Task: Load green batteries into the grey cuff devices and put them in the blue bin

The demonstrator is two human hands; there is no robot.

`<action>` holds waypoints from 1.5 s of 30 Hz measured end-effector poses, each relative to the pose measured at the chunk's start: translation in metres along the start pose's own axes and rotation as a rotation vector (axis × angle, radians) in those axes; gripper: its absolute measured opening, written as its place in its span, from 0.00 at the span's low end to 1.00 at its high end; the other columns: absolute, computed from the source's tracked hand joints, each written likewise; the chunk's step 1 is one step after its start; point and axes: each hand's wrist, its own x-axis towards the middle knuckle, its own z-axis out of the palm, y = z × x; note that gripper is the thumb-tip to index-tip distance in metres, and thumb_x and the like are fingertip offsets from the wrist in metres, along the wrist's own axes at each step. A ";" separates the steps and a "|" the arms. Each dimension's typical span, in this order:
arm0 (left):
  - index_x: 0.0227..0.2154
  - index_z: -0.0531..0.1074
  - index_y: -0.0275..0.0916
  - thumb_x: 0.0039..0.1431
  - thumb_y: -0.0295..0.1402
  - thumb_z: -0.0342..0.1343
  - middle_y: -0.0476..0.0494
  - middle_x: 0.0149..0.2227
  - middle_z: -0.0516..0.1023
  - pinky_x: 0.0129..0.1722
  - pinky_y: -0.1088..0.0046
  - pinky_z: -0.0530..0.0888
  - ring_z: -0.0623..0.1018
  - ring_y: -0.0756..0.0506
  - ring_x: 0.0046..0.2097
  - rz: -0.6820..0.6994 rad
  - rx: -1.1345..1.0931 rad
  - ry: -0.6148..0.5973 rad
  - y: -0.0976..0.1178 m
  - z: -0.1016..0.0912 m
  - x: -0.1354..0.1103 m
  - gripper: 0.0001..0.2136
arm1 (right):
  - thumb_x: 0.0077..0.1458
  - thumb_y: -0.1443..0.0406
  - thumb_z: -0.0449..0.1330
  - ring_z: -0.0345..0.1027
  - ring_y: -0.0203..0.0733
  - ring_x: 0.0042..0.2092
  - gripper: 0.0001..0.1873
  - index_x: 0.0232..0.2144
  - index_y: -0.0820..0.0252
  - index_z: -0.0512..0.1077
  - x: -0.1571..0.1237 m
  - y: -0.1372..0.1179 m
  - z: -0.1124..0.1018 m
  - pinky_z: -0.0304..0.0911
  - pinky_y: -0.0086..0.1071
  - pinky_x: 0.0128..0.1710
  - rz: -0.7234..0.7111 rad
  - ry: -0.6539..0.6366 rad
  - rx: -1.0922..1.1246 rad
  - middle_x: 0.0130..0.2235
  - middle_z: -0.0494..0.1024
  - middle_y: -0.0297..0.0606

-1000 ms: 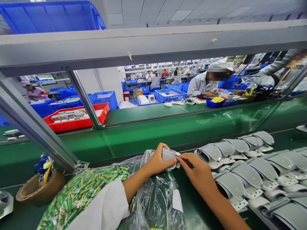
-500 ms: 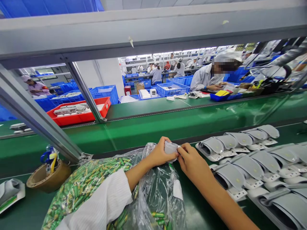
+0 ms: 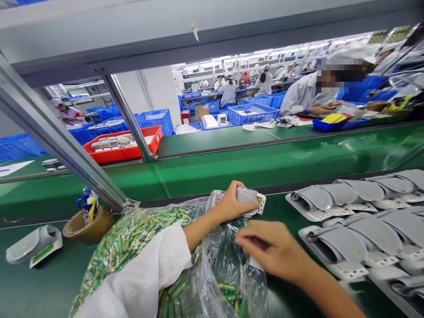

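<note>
My left hand grips a grey cuffed device with a white body, held above the green work surface. My right hand has left the device and hovers over the open mouth of a clear plastic bag. The bag is full of small green batteries. The right fingers are curled and blurred; I cannot tell if they hold anything. Rows of the same grey cuffed devices lie to the right.
A brown bowl with small tools stands at left beside one more device. A slanted metal frame post crosses the left. Beyond the green belt are a red tray, blue crates and other seated workers.
My right hand let go of the device and dropped toward the battery bag. My left hand kept the device. The view shifted to the left.
</note>
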 end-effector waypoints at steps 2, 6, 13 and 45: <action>0.45 0.62 0.43 0.46 0.47 0.74 0.50 0.39 0.75 0.38 0.70 0.70 0.74 0.47 0.38 -0.021 -0.005 -0.010 -0.001 0.000 0.001 0.31 | 0.61 0.63 0.68 0.70 0.34 0.30 0.03 0.36 0.55 0.81 0.000 -0.013 0.011 0.61 0.28 0.32 0.045 -0.328 0.051 0.30 0.79 0.30; 0.46 0.63 0.43 0.46 0.47 0.75 0.49 0.39 0.75 0.37 0.70 0.70 0.74 0.47 0.38 -0.032 0.007 -0.001 -0.001 -0.001 0.001 0.31 | 0.51 0.62 0.76 0.76 0.40 0.43 0.12 0.39 0.51 0.82 -0.004 -0.025 0.023 0.63 0.29 0.40 0.158 -0.620 0.039 0.42 0.81 0.32; 0.46 0.63 0.43 0.43 0.51 0.75 0.49 0.38 0.74 0.37 0.70 0.71 0.74 0.47 0.37 -0.060 -0.114 0.004 0.005 -0.002 0.002 0.34 | 0.53 0.75 0.63 0.75 0.39 0.39 0.11 0.33 0.53 0.75 -0.012 -0.019 0.027 0.64 0.30 0.37 0.045 -0.454 -0.113 0.36 0.78 0.31; 0.49 0.63 0.42 0.40 0.49 0.77 0.48 0.42 0.74 0.44 0.68 0.72 0.75 0.46 0.42 -0.010 -0.221 0.075 0.005 -0.004 0.004 0.38 | 0.71 0.66 0.58 0.79 0.43 0.46 0.07 0.40 0.57 0.76 -0.010 0.057 0.005 0.76 0.37 0.48 -0.063 0.254 -0.482 0.45 0.83 0.41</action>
